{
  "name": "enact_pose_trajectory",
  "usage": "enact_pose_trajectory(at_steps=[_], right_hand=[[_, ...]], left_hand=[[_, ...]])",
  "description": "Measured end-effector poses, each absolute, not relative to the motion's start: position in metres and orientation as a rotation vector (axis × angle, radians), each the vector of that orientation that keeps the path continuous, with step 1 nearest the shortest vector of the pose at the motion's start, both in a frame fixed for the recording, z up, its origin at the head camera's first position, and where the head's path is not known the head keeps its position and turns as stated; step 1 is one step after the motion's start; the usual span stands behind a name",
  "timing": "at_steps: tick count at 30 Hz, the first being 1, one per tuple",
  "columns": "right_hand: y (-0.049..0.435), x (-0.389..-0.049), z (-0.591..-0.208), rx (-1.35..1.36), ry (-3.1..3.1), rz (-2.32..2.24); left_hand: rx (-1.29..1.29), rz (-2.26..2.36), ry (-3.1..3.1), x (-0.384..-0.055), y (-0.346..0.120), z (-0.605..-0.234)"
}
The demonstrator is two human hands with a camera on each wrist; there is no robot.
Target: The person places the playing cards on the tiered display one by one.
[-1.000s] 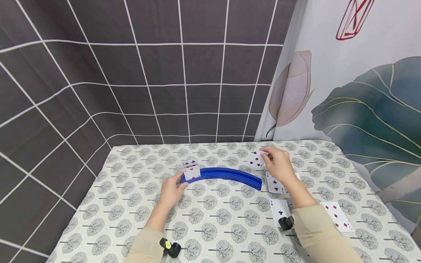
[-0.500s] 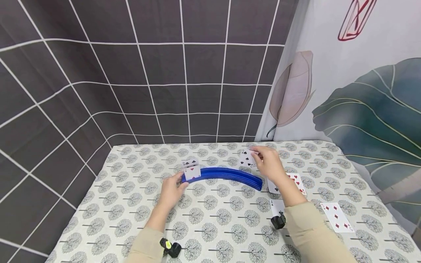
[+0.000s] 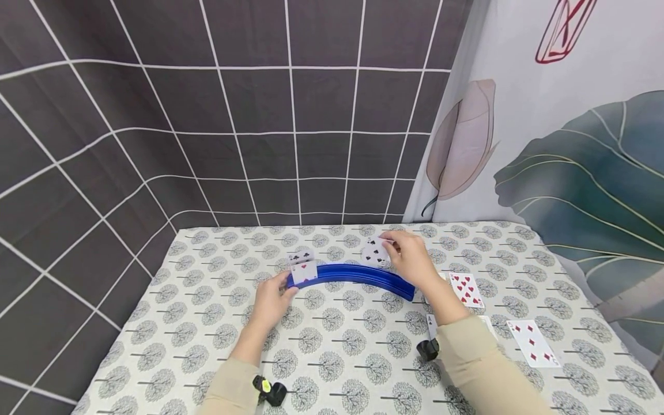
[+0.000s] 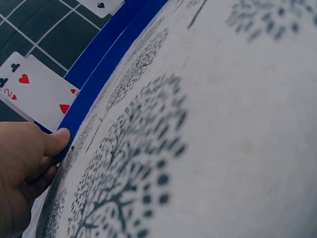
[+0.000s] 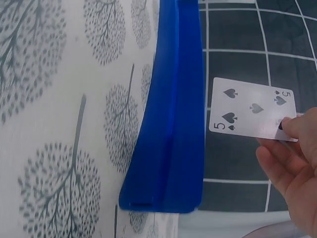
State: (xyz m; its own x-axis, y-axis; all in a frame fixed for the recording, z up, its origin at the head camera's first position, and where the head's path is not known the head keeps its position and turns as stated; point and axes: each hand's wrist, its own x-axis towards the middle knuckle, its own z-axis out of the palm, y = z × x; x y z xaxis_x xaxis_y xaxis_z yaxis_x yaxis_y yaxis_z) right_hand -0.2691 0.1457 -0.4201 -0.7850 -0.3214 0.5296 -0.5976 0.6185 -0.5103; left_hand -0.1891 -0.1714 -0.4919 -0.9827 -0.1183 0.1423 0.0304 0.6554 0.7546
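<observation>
My left hand (image 3: 271,297) grips the left end of a curved blue card holder (image 3: 358,273), its thumb (image 4: 60,139) on the front face. At that end stand a two of hearts (image 4: 47,94) and, behind it, a clubs card (image 3: 301,255), mostly covered. A five of spades (image 5: 247,110) is pinched at one edge between the thumb and fingers of my right hand (image 3: 415,260). In the head view this card hovers beyond the holder, right of its middle, face toward me. The right wrist view shows it apart from the blue grooves.
Right of the holder, a hearts card (image 3: 465,289) and a five of diamonds (image 3: 534,343) lie face up on the tree-patterned tablecloth (image 3: 327,369). Another card (image 3: 432,326) is partly hidden under my right forearm. A dark grid curtain (image 3: 249,115) hangs behind the table.
My right hand has carried the five of spades leftward, behind the holder. The hearts card on the table has come out from under that arm. My left hand stays put.
</observation>
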Motion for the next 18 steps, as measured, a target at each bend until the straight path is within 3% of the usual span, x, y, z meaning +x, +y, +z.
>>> enact_pose_trajectory(at_steps=[18], right_hand=[[0.115, -0.267, -0.419, 0.800, -2.484, 1.005]], left_hand=[[0.072, -1.205, -2.702, -0.189, -0.171, -0.492]])
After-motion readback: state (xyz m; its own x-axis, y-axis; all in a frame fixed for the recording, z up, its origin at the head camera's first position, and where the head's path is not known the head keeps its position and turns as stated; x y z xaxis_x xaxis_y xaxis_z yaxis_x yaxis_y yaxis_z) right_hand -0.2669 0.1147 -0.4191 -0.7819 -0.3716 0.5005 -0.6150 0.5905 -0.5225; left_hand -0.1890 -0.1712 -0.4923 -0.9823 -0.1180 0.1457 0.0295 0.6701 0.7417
